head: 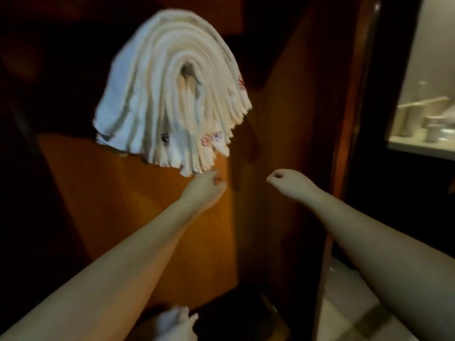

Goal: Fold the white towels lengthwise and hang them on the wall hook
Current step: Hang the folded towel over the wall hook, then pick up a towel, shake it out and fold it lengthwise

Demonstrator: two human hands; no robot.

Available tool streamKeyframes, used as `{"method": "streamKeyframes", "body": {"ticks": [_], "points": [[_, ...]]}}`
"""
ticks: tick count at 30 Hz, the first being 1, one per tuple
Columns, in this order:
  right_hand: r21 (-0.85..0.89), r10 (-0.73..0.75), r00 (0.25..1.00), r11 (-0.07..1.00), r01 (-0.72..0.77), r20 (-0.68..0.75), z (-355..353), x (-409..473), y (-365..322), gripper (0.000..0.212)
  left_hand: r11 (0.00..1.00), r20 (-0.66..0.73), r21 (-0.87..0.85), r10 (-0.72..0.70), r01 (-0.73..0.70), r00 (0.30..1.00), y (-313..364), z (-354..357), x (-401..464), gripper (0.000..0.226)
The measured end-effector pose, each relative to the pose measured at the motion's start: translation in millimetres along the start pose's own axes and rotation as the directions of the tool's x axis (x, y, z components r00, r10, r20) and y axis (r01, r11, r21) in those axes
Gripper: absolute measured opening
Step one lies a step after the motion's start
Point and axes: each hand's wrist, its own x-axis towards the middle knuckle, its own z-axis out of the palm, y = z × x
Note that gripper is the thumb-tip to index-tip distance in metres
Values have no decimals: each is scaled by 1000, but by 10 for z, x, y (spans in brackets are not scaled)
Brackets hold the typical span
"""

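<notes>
We see a thick stack of folded white towels [170,94] draped high against the wooden door [138,205]; our left hand [205,189] curls just beneath its lower edges, holding nothing; our right hand [288,180] is fisted, empty.

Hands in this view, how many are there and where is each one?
2. The left hand sits just under the lower edge of the hanging stack of folded white towels. The right hand is curled beside it, holding nothing.
</notes>
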Motion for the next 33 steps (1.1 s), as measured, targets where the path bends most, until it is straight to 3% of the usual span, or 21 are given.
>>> {"method": "streamKeyframes", "body": {"ticks": [4, 12, 16, 21, 28, 33], "points": [[-97, 101, 993, 991, -95, 61, 102, -717, 722, 31, 999, 281, -41, 18, -7, 960, 173, 905, -373, 31], [-209, 375, 923, 912, -352, 82, 361, -1887, 2467, 39, 989, 551, -104, 146, -106, 822, 887, 2750, -897, 23], [-206, 579, 805, 810, -549, 131, 431, -2439, 3568, 44, 972, 680, -63, 208, -227, 703, 1411, 3803, -1053, 24], [-197, 749, 639, 663, -722, 176, 475, -3049, 4899, 47, 976, 788, -12, 143, -216, 599, 1941, 5124, -1241, 24], [-196, 862, 448, 494, -847, 237, 632, -3633, 6233, 50, 968, 855, 21, 112, -250, 507, 2575, 6655, -1438, 25], [-229, 899, 391, 430, -873, 197, 770, -3697, 7091, 51, 952, 888, -14, 153, -307, 433, 2805, 7652, -1428, 32]]}}
